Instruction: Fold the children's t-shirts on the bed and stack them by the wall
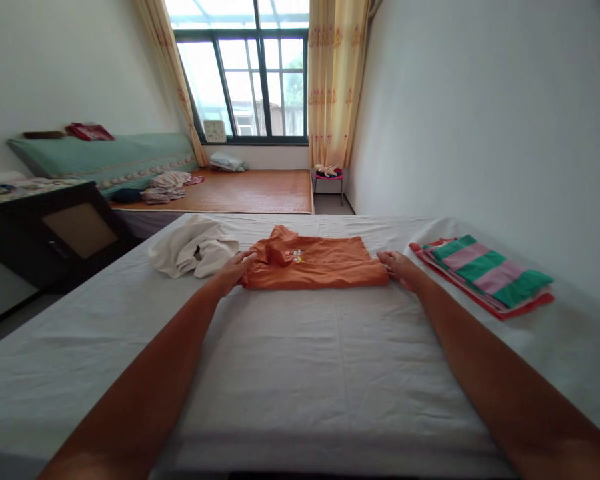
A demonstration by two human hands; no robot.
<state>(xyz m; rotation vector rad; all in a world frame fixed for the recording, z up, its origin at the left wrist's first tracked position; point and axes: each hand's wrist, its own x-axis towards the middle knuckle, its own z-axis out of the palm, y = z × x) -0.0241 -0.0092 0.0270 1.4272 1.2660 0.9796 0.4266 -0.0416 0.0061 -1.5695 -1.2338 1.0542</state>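
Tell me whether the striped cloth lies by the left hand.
No, the striped cloth lies by the right hand, while the cream cloth lies by the left hand.

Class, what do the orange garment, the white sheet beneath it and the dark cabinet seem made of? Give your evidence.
Orange garment: matte, soft fabric, perhaps cotton; it folds without shine.
White sheet: matte cloth, fibre unclear; fine wrinkles show.
Dark cabinet: probably stained or painted wood; a dark frame surrounds its paler panel.
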